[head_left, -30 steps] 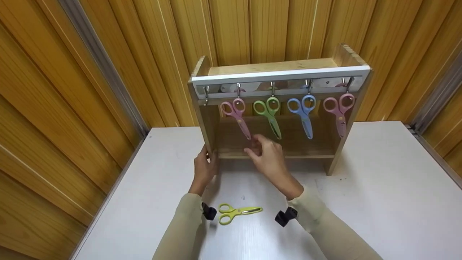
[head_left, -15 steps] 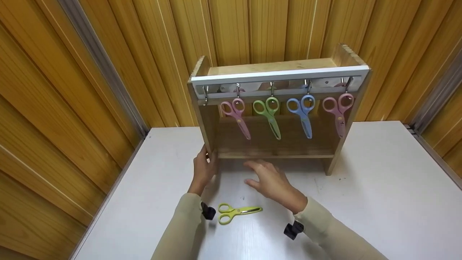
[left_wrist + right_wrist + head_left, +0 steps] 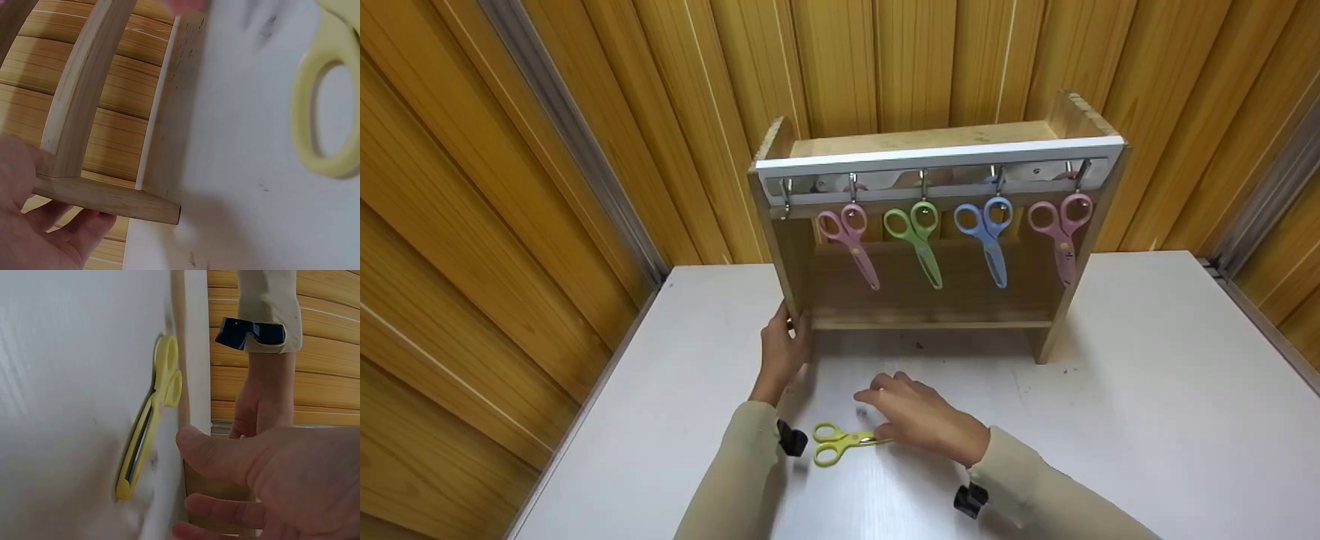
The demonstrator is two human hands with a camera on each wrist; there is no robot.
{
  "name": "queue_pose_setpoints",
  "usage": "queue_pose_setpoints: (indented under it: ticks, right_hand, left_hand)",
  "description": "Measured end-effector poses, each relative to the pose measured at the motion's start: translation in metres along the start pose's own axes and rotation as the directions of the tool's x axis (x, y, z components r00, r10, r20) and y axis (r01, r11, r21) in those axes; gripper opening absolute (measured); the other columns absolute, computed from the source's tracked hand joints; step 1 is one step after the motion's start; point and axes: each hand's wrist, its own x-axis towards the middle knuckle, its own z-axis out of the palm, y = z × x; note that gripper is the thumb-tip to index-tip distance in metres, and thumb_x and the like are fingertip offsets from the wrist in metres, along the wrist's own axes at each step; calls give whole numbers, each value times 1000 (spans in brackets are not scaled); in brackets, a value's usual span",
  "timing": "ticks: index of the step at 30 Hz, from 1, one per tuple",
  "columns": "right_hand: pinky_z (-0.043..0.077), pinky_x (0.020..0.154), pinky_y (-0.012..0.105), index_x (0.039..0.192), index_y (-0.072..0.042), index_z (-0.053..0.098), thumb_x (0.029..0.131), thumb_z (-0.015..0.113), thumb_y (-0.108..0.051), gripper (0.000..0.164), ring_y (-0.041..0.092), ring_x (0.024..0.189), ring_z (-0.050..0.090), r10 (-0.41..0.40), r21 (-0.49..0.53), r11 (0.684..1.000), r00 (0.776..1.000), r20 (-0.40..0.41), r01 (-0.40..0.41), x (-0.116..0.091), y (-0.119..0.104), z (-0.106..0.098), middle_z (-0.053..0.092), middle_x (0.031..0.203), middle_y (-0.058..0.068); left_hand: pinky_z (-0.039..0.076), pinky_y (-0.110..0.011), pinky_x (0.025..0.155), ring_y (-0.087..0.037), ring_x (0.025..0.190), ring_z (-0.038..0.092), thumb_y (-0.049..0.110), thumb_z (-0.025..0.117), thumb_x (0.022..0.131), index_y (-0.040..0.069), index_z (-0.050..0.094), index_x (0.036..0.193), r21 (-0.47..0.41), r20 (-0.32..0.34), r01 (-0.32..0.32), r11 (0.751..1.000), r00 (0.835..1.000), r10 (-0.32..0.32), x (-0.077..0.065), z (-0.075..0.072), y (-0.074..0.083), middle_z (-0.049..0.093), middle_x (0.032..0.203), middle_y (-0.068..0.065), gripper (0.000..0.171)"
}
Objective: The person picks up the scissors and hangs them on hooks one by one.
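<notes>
The right hand (image 3: 926, 420), fingers apart, hovers by the yellow scissors (image 3: 853, 439) at lower centre.
In the head view it partly hides their blades on the white desk (image 3: 720, 330); left of it, the left hand (image 3: 781, 349) grips the lower left side of the wooden rack (image 3: 930, 325), where pink (image 3: 850, 243), green (image 3: 919, 236), blue (image 3: 988, 234) and pink scissors (image 3: 1062, 231) hang across upper centre and right.

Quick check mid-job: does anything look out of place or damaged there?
The yellow scissors lie on the white tabletop, while four other pairs hang on the wooden rack and its leftmost hook is bare, so they look out of place. A few dark specks mark the tabletop. I see no obvious damage.
</notes>
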Motion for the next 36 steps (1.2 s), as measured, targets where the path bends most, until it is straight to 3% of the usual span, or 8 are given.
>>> queue_pose_setpoints:
  ticks: [8,14,23,29,36]
  right_hand:
    - [54,71,36,121,-12,75,80,88,-14,43,28,92,61,-52,-5,999,999,5,52,-4,-1,11,68,110,6]
    - [49,65,30,108,-13,78,77,89,-11,32,22,81,59,-80,2,997,997,-4,80,-4,0,15,69,99,3]
    - [45,59,27,94,-17,79,80,87,-11,18,17,71,52,-97,-45,994,995,-27,96,-7,4,21,61,85,-2]
    - [41,54,26,89,-18,78,81,84,-6,16,16,65,50,-139,-76,988,987,-82,133,-9,7,23,58,78,-3]
    - [43,54,27,86,-15,75,81,82,-1,17,16,65,52,-150,-58,988,986,-80,145,-9,9,25,58,76,-2]
  left_hand:
    - [56,-45,99,-32,119,66,17,55,107,5,43,155,-2,7,16,1000,1000,-16,-1,0,1,60,143,-17,50]
    - [56,-46,99,-32,119,66,16,55,107,4,43,154,9,2,2,1000,1000,-2,0,-1,0,60,143,-18,51]
    - [57,-46,95,-33,116,67,16,56,107,3,45,153,3,-5,-1,1000,1000,1,-1,-1,1,62,140,-19,49]
    - [57,-45,96,-33,117,67,15,54,107,2,44,153,-5,-5,-14,1000,1000,14,-2,-1,3,61,140,-19,48]
    - [57,-46,96,-34,115,68,14,54,107,1,45,152,1,-13,-31,1000,999,32,-2,0,0,61,140,-20,48]
